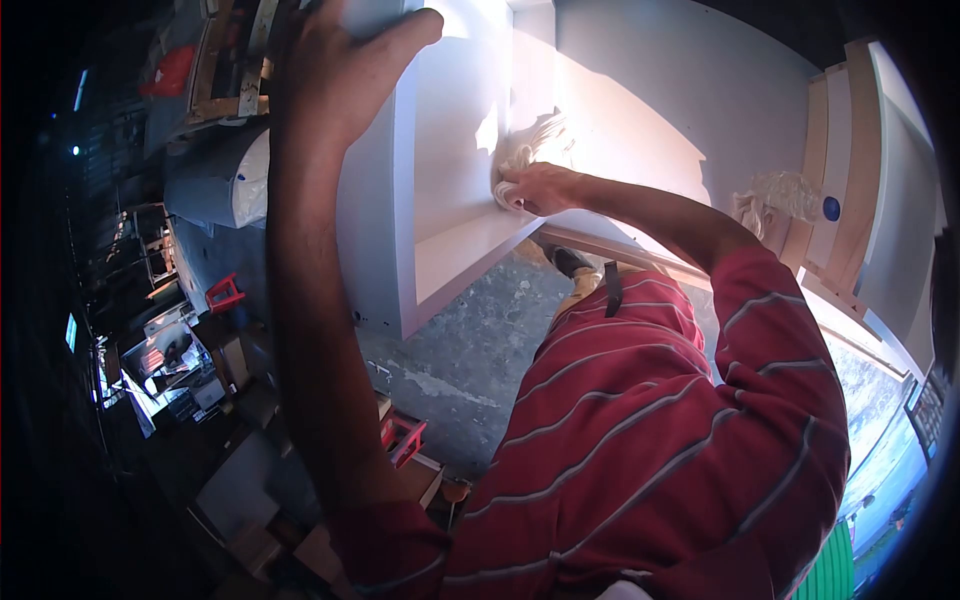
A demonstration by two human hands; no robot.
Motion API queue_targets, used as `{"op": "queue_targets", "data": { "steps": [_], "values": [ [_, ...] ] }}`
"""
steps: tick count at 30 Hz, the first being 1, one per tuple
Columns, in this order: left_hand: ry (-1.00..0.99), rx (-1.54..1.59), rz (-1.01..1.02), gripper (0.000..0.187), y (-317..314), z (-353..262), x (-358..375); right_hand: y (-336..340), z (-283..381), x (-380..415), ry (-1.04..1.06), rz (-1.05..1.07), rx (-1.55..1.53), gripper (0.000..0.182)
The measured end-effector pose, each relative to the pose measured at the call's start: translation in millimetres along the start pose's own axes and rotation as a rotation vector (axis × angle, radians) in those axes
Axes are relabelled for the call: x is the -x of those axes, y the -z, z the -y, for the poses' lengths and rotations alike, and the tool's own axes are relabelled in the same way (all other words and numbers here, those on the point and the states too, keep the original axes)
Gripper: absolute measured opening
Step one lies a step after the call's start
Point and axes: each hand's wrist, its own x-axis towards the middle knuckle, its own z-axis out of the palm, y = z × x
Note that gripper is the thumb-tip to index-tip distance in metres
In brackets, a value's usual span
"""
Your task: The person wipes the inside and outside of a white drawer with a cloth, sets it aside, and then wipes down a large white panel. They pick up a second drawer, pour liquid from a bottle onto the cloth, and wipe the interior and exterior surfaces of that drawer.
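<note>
A pale cabinet frame (403, 220) with an open recess stands in front of me. My left hand (345, 75) lies at the upper part of its left side panel, thumb stretched out over the edge; the other fingers are mostly hidden or cut off at the top. My right hand (545, 188) is closed on a bunched white cloth (540, 145), pressed into the inner corner where the recess meets the broad pale panel (640, 110). Part of the cloth spreads out above the fingers in bright light.
At the right, a crumpled clear plastic bag (785, 197) hangs by wooden strips (835, 170). A red stool (224, 293) stands on the grey concrete floor (470, 350) to the left. Wrapped panels (215, 180) and a red bag (172, 72) lie at upper left.
</note>
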Motion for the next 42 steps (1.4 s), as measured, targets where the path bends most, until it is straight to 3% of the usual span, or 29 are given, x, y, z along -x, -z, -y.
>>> {"op": "queue_targets", "data": {
  "steps": [1, 3, 7, 9, 17, 19, 20, 22, 23, 25, 31, 37, 41, 42],
  "values": [
    [0.007, 0.048, 0.024, 0.085, 1.4, -3.1, -0.1, -3.7, -2.0, 2.9, 0.002, -0.002, 0.002, 0.027],
    [0.022, 0.097, 0.050, 0.085, 1.8, -3.2, 1.1, -15.3, -3.7, 10.6, 0.010, -0.472, -0.399, 0.026],
    [0.036, 0.004, 0.013, 0.085, 0.6, -6.0, 3.6, -25.2, -10.7, 7.3, 0.052, -0.442, -0.170, 0.033],
    [0.027, 0.020, 0.012, 0.085, 1.4, -5.9, 3.4, -36.7, -15.5, 5.2, 0.217, -0.266, 0.129, 0.036],
    [-0.045, 0.057, 0.009, 0.086, 0.6, 0.6, 1.0, -30.9, -17.2, 2.0, 0.198, -0.207, 0.463, 0.029],
    [-0.054, 0.024, -0.005, 0.087, -0.6, 3.8, -0.9, -32.3, -8.5, -7.5, 0.103, -0.097, 0.538, 0.024],
    [-0.062, -0.005, -0.013, 0.087, -0.8, 4.7, -0.6, -24.4, 1.5, -10.1, 0.104, -0.100, 0.537, 0.024],
    [-0.019, -0.014, 0.005, 0.088, -0.3, 3.1, -1.0, -4.9, 11.8, -13.6, -0.083, 0.072, 0.533, 0.019],
    [0.031, -0.021, 0.026, 0.088, 0.2, 2.7, -0.5, -7.3, 10.5, -13.4, -0.079, 0.073, 0.537, 0.019],
    [0.044, -0.017, 0.037, 0.089, 1.6, 1.2, -0.5, -17.9, 5.7, -7.5, 0.003, -0.193, 0.268, 0.023],
    [0.053, -0.015, 0.044, 0.089, 3.5, -2.8, 1.6, -28.9, -12.6, -3.3, 0.194, -0.109, 0.271, 0.029],
    [0.039, -0.037, 0.031, 0.089, 2.1, 0.6, 0.6, -16.2, -5.1, -0.7, 0.136, 0.046, 0.503, 0.029],
    [-0.025, -0.110, -0.004, 0.089, 1.4, 0.8, 0.7, -19.4, -20.1, -5.9, 0.140, -0.050, 0.443, 0.027],
    [-0.028, -0.112, -0.005, 0.089, 2.6, -0.4, 2.9, -14.7, -29.2, -11.1, -0.076, -0.119, 0.277, 0.026]
  ]
}}
